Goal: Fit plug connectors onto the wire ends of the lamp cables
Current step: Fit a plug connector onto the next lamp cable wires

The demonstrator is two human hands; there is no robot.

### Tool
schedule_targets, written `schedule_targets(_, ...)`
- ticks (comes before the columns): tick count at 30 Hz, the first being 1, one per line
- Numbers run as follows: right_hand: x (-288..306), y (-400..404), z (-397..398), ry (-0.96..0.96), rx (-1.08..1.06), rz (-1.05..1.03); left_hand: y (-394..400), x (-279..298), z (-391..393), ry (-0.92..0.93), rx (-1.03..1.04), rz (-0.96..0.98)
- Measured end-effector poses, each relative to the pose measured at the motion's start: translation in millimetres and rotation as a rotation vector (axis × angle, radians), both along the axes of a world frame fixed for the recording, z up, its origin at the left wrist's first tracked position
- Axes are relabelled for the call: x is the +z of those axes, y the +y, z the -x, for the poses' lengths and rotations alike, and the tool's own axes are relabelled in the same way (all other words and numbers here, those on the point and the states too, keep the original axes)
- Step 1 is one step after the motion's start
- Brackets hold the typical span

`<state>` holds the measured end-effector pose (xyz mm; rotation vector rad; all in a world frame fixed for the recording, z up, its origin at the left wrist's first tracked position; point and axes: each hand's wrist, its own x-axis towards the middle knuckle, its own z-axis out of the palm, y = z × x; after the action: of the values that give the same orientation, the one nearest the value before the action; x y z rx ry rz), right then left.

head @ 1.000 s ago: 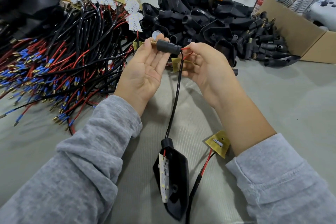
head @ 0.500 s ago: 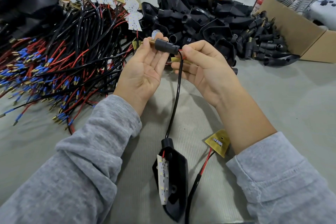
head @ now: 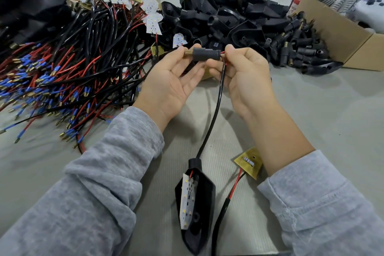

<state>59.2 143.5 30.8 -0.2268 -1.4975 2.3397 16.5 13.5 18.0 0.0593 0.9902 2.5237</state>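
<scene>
A black plug connector point(head: 205, 54) with a brass tip is held level above the table. My left hand point(head: 172, 81), palm up, pinches its brass end with the fingertips. My right hand point(head: 243, 77) pinches the red wire end at the connector's right opening. From there a black cable point(head: 216, 108) hangs down to a black lamp housing point(head: 197, 210) lying on the table, with a white LED board tilted inside it.
A heap of red and black cables point(head: 62, 64) with blue-sleeved brass ends fills the left. Black housings point(head: 224, 21) and loose plug connectors point(head: 299, 48) pile up behind my hands. A cardboard box point(head: 340, 37) stands at the right. A second cable with a yellow board point(head: 249, 162) lies by my right forearm.
Both hands rose slightly and the connector turned level. My right fingers closed in on the connector's right end, and less red wire shows there.
</scene>
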Motion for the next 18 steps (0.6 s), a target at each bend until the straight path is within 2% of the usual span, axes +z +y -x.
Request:
schedule_targets(4, 1.5, -0.2, -1.7, 0.051, -0.031, -0.024, 2.5, 0.1, 0.5, -0.021, 0.040, -0.013)
schedule_targets(9, 2.1, -0.1, -4.2, 0.067, 0.029, -0.105, -0.5, 1.9, 0.8, -0.038, 0.054, -0.041)
schedule_targets(15, 3.7, 4.3, -4.2, 0.005, 0.124, -0.058, -0.7, 1.6, 0.3, 0.015, 0.050, -0.021)
schedule_targets(18, 4.1, 2.2, 0.3, 0.000, 0.123, 0.082, 0.5, 1.2, 0.4, 0.025, 0.056, -0.035)
